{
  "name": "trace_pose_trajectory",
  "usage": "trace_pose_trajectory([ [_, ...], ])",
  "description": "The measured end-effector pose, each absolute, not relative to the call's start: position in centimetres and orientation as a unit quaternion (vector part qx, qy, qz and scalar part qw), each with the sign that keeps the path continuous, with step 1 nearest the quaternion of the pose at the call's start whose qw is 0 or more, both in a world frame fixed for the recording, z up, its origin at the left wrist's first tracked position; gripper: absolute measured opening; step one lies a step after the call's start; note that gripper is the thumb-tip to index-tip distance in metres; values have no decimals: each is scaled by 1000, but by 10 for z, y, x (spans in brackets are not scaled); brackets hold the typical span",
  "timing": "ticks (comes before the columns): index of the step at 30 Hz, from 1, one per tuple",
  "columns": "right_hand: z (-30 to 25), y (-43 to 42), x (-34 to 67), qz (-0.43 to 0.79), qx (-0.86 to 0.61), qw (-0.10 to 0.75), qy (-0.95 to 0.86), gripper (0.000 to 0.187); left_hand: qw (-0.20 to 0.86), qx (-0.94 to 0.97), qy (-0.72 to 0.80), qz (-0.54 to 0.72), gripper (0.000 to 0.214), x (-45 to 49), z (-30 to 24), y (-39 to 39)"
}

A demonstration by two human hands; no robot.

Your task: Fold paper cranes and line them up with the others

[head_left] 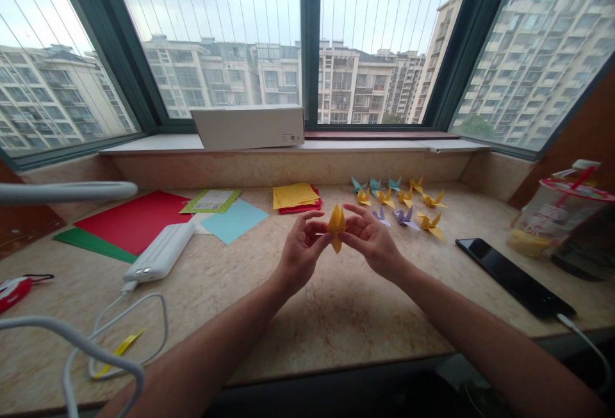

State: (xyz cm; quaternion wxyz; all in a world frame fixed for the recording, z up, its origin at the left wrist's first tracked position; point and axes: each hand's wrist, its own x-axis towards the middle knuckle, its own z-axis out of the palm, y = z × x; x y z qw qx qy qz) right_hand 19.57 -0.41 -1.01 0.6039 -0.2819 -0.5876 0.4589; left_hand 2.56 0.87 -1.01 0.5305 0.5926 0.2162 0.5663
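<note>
A partly folded yellow origami crane (337,221) is held up above the stone counter (312,315), its points facing up and down. My left hand (307,242) pinches its left side between thumb and fingers. On the opposite edge my right hand (372,237) grips it the same way, fingertips close to the paper. Behind my right hand stand several finished paper cranes: yellow ones (431,225), purple ones (406,217) and blue ones (375,186). A stack of yellow paper squares (294,196) with red ones beneath lies just beyond my left hand.
Red paper (137,221), green paper (96,244) and light blue paper (235,221) lie at the left, by a white power bank (161,253) with a cable. A black phone (514,276) and a plastic cup (542,219) are at the right. A white box (250,127) rests on the sill.
</note>
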Motion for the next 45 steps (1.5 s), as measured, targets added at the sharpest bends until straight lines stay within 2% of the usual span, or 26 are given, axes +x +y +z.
trace_pose_trajectory([
  [6, -7, -6, 197, 454, -302, 537, -644, 32, 512, 623, 218, 550, 21, 24, -8, 9],
  [12, -9, -6, 202, 310, -305, 592, -679, 11, 395, 682, 252, 562, 15, 21, -10, 11],
  [14, -8, -7, 204, 241, -312, 583, -711, 12, 382, 699, 268, 541, 18, 19, -10, 9],
  [17, -4, -10, 208, 154, -308, 562, -752, 20, 435, 699, 247, 511, 23, 18, -9, 5],
  [21, -2, -11, 211, 101, -303, 534, -783, 30, 455, 681, 222, 529, 24, 19, -4, 1],
  [34, -1, -6, 218, 77, -243, 513, -820, 30, 449, 668, 230, 547, 14, 18, -5, 2],
  [40, 1, -7, 217, 81, -246, 523, -812, 15, 474, 666, 210, 535, 13, 20, -6, 1],
  [45, -1, -9, 209, 88, -287, 566, -768, 7, 512, 667, 169, 515, 22, 20, -7, -2],
])
